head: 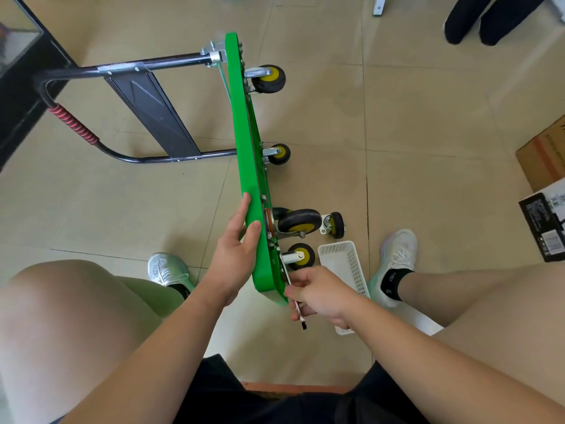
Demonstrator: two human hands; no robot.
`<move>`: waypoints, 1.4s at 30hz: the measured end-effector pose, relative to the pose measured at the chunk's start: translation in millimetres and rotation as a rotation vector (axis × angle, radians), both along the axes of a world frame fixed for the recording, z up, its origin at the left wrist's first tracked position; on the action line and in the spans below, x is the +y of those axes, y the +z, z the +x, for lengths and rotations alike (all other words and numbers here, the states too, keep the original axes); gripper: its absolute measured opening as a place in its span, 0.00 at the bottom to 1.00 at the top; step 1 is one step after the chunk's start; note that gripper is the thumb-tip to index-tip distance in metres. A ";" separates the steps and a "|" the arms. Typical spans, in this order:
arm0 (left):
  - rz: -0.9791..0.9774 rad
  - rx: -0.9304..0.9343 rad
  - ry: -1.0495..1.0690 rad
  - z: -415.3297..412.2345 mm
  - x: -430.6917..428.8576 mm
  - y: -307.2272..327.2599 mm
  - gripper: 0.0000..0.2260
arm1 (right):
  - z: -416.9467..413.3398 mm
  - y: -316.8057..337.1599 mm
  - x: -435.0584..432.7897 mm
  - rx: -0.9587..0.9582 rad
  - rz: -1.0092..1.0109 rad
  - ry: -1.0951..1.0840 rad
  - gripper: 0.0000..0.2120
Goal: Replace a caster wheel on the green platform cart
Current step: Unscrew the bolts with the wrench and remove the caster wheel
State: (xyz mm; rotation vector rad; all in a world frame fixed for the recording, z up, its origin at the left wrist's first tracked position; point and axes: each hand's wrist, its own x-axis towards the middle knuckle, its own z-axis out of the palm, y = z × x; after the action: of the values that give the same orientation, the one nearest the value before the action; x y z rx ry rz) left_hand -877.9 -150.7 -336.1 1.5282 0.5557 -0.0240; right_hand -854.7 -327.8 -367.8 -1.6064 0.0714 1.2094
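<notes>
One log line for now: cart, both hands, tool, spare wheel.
cart: tipped on edge | left hand: rests on its upper edge | right hand: grips wrench by nearest caster | loose caster: on floor beside white basket

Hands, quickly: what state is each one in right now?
Left hand: open, straight fingers pressing the green platform.
Right hand: closed on a wrench.
</notes>
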 end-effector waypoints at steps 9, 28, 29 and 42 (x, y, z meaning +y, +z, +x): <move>0.005 -0.016 0.003 0.6 -2.1 2.0 0.24 | -0.1 -0.2 4.0 0.050 0.015 -0.037 0.12; 0.018 -0.021 0.001 -0.2 -3.1 1.9 0.25 | -5.2 -52.7 14.3 -0.131 -0.080 -0.069 0.23; 0.016 -0.024 0.003 0.4 -3.0 1.5 0.24 | -4.6 -57.6 13.6 -0.133 -0.067 -0.075 0.23; -0.001 -0.035 0.000 1.6 -0.4 -4.2 0.24 | 7.2 -62.5 -0.2 -0.110 -0.051 0.010 0.19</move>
State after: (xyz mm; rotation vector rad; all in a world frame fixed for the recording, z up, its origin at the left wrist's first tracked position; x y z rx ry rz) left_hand -876.3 -151.0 -340.3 1.5246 0.5278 0.0022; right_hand -847.5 -328.0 -430.3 -1.7165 0.0238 1.1324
